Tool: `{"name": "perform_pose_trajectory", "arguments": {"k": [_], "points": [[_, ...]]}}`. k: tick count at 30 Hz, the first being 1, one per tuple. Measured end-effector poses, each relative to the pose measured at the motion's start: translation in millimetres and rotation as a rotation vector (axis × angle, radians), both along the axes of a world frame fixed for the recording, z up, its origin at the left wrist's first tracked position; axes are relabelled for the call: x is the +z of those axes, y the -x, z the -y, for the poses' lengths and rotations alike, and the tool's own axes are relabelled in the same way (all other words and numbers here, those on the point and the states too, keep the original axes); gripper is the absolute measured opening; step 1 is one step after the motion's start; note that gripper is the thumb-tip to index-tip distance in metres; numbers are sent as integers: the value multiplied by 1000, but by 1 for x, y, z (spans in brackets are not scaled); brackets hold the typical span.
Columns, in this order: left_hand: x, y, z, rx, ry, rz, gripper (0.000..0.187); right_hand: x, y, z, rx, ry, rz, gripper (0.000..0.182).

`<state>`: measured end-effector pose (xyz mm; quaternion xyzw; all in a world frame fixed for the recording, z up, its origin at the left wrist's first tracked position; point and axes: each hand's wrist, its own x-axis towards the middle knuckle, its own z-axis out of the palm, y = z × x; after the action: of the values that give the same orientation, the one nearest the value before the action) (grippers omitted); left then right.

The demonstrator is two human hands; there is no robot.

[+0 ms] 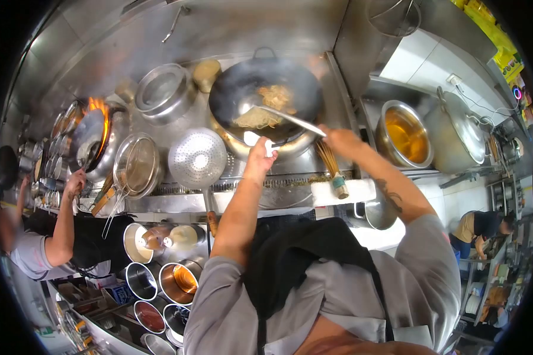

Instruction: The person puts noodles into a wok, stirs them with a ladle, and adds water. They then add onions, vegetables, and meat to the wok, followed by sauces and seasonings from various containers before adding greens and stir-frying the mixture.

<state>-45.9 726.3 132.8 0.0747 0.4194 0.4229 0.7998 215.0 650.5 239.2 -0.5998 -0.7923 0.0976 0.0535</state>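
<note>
A large dark wok (228, 100) sits on the stove, steaming, with noodles (257, 118) and browned pieces of food (276, 96) inside. My left hand (259, 160) is closed on a white cloth (260, 142) at the wok's near rim. In my right hand (342, 144) is the handle of a metal ladle (296, 121), whose bowl rests among the noodles. Just below the right hand, a bamboo brush (328, 163) with a green band stands near the stove edge. The perforated skimmer (197, 158) lies to the left of the wok.
To the right stand a metal pot of amber liquid (405, 135) and a lidded pot (459, 133). On the left, a co-worker's hand (76, 182) is at a flaming wok (95, 139). Sieves (137, 165) and sauce containers (177, 283) are nearer. Another person (477, 231) bends at far right.
</note>
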Motion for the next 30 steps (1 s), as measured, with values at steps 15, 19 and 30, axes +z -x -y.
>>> {"name": "perform_pose_trajectory", "arguments": {"k": [15,19,30], "points": [[112,-8,90,11,75,53,12,148,-23,85,-30,549,-128,46],[58,-10,78,18,38,49,10,79,-32,53,15,319,-93,31],[44,-1,77,-50,-245,-136,14,98,-18,48,-139,476,-113,42]]}}
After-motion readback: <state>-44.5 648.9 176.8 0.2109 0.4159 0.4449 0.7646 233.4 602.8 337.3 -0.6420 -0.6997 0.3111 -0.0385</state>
